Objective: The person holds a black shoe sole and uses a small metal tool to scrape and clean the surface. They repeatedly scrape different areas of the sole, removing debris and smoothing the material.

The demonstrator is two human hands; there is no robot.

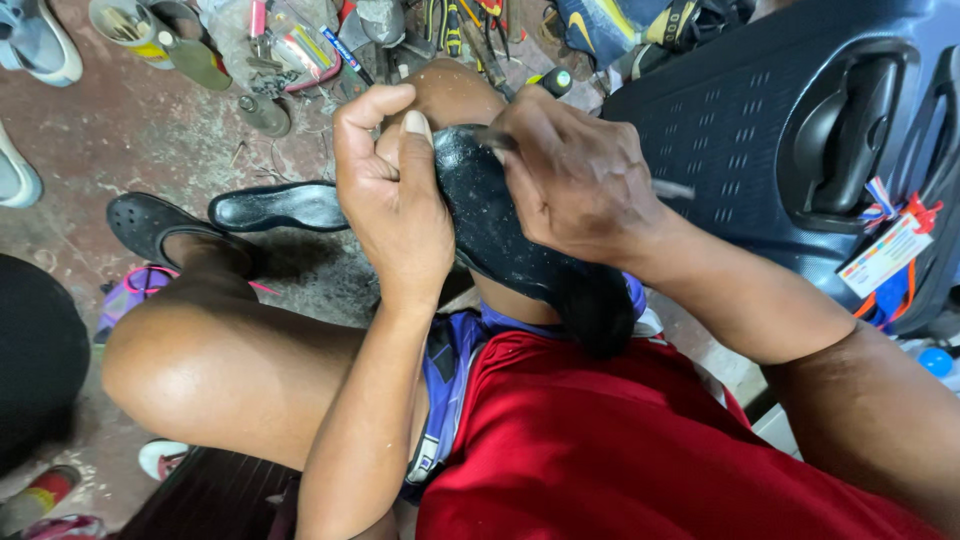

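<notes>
Both fists closed: left hand point(392, 200) grips matte black sole point(500, 225); right hand point(575, 180) pinches thin tool point(492, 138), probably metal.

Place: small shoe-repair workshop, floor level | Evidence: hand tools point(455, 25) scattered at top centre; glue tin point(128, 28) at upper left; loose black sole point(278, 207) on stained concrete floor point(130, 130); stray shoes point(35, 45) along left edge; dark suitcase point(780, 130) at upper right

Floor point(150, 140): sole point(280, 206), tools point(460, 30).

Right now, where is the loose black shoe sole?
The loose black sole lies on the floor left of the left hand, beside the foot in a black clog.
</notes>
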